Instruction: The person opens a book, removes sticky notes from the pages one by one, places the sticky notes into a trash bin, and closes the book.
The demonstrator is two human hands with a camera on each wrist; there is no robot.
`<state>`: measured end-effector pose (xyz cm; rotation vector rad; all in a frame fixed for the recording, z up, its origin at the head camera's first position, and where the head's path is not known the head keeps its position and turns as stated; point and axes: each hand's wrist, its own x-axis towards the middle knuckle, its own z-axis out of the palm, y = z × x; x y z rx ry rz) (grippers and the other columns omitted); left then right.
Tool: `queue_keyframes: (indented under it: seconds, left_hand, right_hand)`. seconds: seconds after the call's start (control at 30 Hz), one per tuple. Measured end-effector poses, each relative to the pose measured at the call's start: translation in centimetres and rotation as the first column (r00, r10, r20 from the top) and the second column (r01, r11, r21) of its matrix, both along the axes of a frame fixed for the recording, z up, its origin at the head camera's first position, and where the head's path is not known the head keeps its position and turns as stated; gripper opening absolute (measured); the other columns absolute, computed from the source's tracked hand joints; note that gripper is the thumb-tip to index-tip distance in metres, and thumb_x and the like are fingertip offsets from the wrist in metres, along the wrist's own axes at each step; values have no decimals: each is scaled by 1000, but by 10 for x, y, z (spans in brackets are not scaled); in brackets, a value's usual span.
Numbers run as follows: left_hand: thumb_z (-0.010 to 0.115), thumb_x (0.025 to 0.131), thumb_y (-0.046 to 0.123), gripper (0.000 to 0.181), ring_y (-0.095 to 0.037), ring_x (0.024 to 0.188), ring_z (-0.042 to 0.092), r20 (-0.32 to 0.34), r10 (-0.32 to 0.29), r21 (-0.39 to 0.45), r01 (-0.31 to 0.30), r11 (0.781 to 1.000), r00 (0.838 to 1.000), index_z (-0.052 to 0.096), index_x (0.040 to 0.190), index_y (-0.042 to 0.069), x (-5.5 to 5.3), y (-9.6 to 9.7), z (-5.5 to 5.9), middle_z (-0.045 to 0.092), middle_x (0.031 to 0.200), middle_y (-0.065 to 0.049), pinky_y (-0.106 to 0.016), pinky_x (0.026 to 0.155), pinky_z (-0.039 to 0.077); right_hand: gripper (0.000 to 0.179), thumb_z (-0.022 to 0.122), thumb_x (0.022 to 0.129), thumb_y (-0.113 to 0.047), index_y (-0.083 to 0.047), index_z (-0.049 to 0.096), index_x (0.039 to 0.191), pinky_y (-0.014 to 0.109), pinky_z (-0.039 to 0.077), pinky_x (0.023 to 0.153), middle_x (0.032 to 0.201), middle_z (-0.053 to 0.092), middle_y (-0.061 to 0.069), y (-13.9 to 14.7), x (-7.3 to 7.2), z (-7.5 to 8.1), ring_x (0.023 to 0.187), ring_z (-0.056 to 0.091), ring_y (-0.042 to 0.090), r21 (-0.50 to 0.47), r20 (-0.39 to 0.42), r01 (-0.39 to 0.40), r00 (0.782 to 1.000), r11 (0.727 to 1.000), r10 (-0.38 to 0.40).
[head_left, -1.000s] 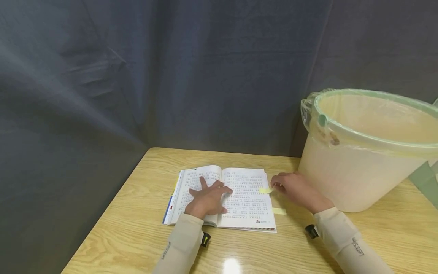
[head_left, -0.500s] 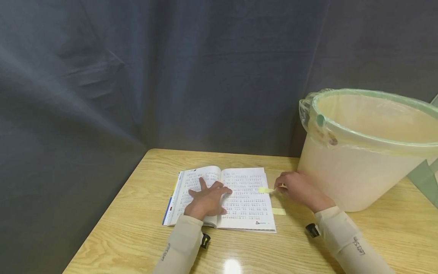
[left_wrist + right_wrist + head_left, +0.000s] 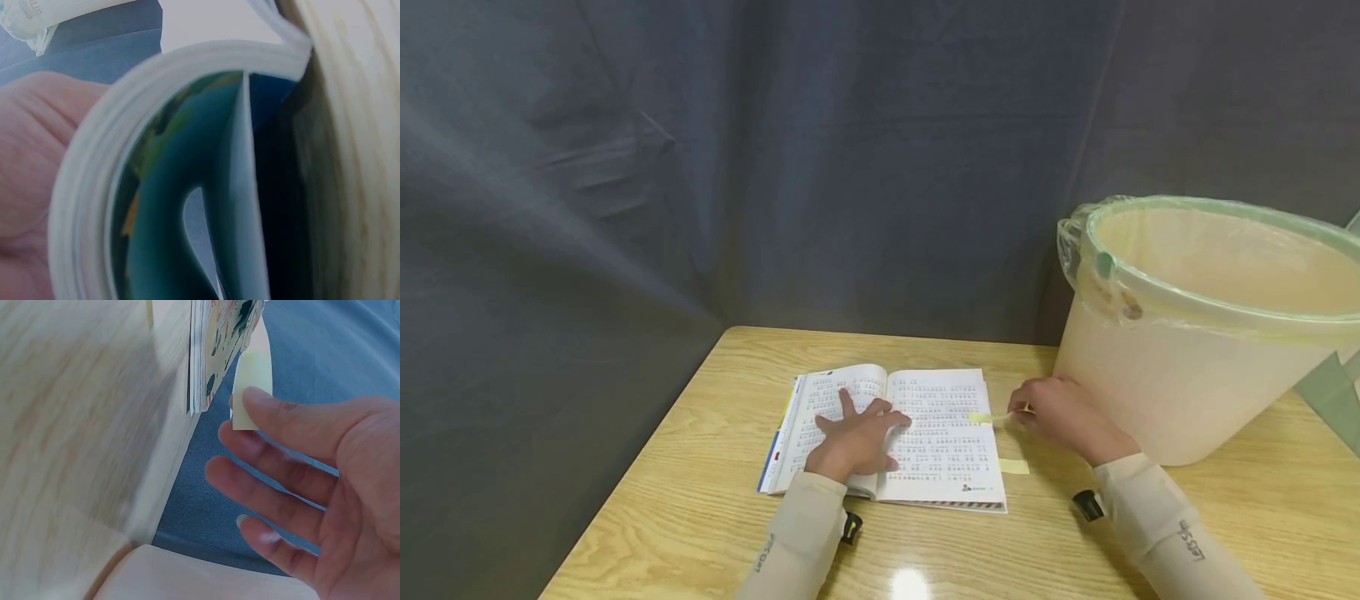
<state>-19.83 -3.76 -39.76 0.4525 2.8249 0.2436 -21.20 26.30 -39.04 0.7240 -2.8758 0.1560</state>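
Note:
An open book (image 3: pixel 936 450) with printed pages lies on the table. My left hand (image 3: pixel 853 442) rests on it with spread fingers, across the left page and the centre fold. In the left wrist view, the curved page block (image 3: pixel 78 187) stands in front of the palm (image 3: pixel 28 156). At the book's right edge, my right hand (image 3: pixel 1063 412) pinches the free end of a pale yellow sticky strip (image 3: pixel 981 417). The right wrist view shows this sticky strip (image 3: pixel 250 375) between thumb and index finger, its other end against the page. A second yellow strip (image 3: pixel 1014 467) sticks out lower on the same edge.
A large pale bucket (image 3: pixel 1157 383) with a green rim and clear plastic film stands right of my right hand. Behind the wooden table (image 3: pixel 700 500) hangs a dark curtain (image 3: pixel 887 167). Part of a green object (image 3: pixel 1330 400) shows at the far right.
My right hand has shifted slightly to the right, and more of the pinched strip shows between it and the page. The left hand stays in place on the book.

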Motion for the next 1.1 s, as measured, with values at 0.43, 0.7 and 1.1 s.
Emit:
queue_keyframes:
  seconds: [0.43, 0.7, 1.1]
  left_hand:
    - [78, 83, 34, 62, -58, 148, 6, -4, -4, -6, 4, 1000, 1000, 53, 139, 41, 0, 1, -2, 39, 157, 5, -86, 99, 24]
    - [78, 83, 34, 62, -59, 148, 7, -11, -3, 4, 3, 1000, 1000, 53, 139, 40, 1, -1, -1, 40, 156, 5, -87, 98, 24]
    - [77, 84, 34, 61, -59, 148, 6, -8, -7, 10, 7, 1000, 1000, 53, 139, 40, 1, -1, 0, 39, 157, 4, -87, 99, 24]
  right_hand:
    - [14, 76, 81, -11, -21, 69, 74, 33, 45, 55, 68, 65, -8, 2, 4, 2, 57, 52, 10, -34, -29, 69, 997, 997, -70]
    - [9, 75, 86, -16, -20, 70, 80, 37, 53, 59, 74, 70, -7, -1, 6, 17, 65, 64, 12, -92, -53, 55, 997, 994, -60]
    - [6, 73, 88, -18, -13, 74, 91, 38, 52, 60, 76, 71, -3, -4, 16, 38, 65, 62, 12, -133, -110, 75, 990, 988, -90]
